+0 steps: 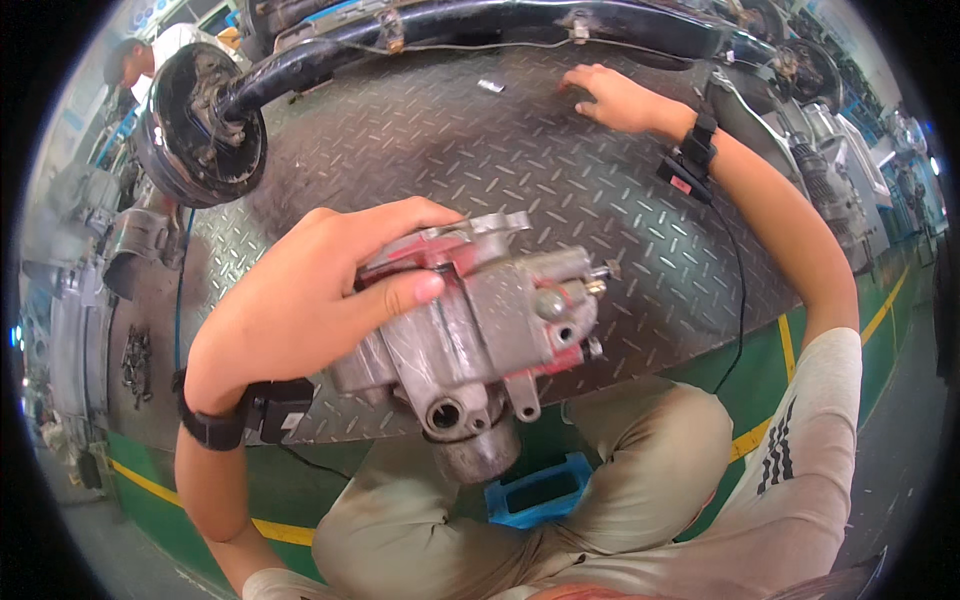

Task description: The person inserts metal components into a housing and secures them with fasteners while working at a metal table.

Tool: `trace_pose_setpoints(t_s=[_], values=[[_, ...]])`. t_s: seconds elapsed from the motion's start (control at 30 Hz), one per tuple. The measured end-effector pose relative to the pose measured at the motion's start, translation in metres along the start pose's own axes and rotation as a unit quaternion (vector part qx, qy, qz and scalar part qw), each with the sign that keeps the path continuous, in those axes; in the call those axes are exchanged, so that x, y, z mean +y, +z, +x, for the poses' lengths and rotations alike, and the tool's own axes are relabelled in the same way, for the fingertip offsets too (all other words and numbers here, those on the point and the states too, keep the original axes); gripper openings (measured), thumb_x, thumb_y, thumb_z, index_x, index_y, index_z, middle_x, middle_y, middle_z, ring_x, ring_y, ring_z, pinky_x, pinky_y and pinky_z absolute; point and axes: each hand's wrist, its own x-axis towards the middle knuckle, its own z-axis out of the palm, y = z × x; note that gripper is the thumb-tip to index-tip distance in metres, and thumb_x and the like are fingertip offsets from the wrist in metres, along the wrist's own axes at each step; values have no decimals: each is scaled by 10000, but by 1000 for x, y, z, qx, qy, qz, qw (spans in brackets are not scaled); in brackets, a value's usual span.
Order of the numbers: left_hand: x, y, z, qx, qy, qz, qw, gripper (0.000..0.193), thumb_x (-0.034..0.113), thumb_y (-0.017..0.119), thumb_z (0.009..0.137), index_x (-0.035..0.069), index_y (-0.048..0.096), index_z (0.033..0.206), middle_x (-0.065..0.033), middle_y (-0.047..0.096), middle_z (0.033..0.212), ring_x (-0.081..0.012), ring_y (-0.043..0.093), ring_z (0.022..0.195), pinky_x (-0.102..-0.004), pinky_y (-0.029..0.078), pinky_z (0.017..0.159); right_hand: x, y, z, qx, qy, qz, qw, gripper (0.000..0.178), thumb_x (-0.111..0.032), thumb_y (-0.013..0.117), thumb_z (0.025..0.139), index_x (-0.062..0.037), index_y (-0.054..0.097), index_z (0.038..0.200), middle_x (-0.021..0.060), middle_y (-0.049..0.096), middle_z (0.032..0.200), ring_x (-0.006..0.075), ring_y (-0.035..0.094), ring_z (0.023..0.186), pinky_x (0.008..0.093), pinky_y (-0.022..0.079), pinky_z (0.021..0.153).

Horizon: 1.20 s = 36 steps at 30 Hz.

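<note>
My left hand [300, 285] grips a grey cast-metal housing [455, 345] with red-marked patches, its thumb across the top face and its fingers behind. Bolts and small fittings stick out of the housing's right side; a round cylindrical end [480, 452] points down over the near table edge. Most of my left fingertips are hidden behind the casting. Farther off to the right, my right hand [618, 100] reaches over the steel table [400, 150], fingers apart and nothing visible in them. A small shiny silver piece [491, 86] lies on the table left of that hand.
A long black axle [480, 28] with a drum [200, 130] at its left end spans the far side. Metal castings [835, 180] stand at the right and more parts [145, 240] at the left. A blue plastic stool [540, 492] is below. Another person [165, 55] is at far left.
</note>
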Motion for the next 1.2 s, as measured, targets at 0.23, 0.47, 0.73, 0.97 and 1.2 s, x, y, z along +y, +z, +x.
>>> trace_pose_setpoints(t_s=[0.23, 0.47, 0.73, 0.97, 1.2], values=[[-30, -27, 28, 11, 9, -53, 998, 418, 278, 592, 1073, 18, 600, 1400, -100, 673, 1357, -189, 635, 1194, -344, 489, 1054, 14, -8, -123, -71, 258, -65, 961, 555, -385, 605, 1021, -81, 547, 1482, 285, 588, 1392, 448, 552, 1328, 550, 455, 1094], [-84, -51, 0, -55, -67, 0, 996, 349, 192, 562, 1076, 1, 640, 1357, -94, 700, 1295, -163, 622, 1193, -332, 483, 1052, 21, -22, -177, -14, 240, -77, 967, 360, -146, 629, 913, -9, 651, 1244, 284, 707, 1122, 470, 682, 1066, 543, 556, 913], [-26, -18, -57, 59, -57, -79, 994, 438, 242, 614, 1038, -16, 604, 1392, -140, 664, 1372, -261, 607, 1315, -375, 448, 1121, -74, -60, -45, -89, 66, 240, 964, 283, -238, 506, 1010, -5, 634, 912, 98, 589, 763, 192, 568, 713, 379, 501, 698], [-1, 10, -92, 204, -65, 99, 972, 522, 128, 562, 949, -19, 551, 1450, -188, 615, 1451, -340, 572, 1361, -422, 416, 1145, -203, -52, 108, -267, -153, 261, 915, 575, -58, 627, 943, -198, 583, 1499, 168, 643, 1350, 273, 711, 888, 346, 657, 660], [-33, 22, -182, 270, -178, 66, 944, 481, 185, 498, 1017, -18, 563, 1448, -164, 641, 1425, -288, 570, 1364, -427, 400, 1147, -224, 8, 128, -203, -259, 115, 937, 506, -40, 651, 876, -140, 702, 1369, 206, 740, 1235, 394, 693, 1138, 486, 541, 960]])
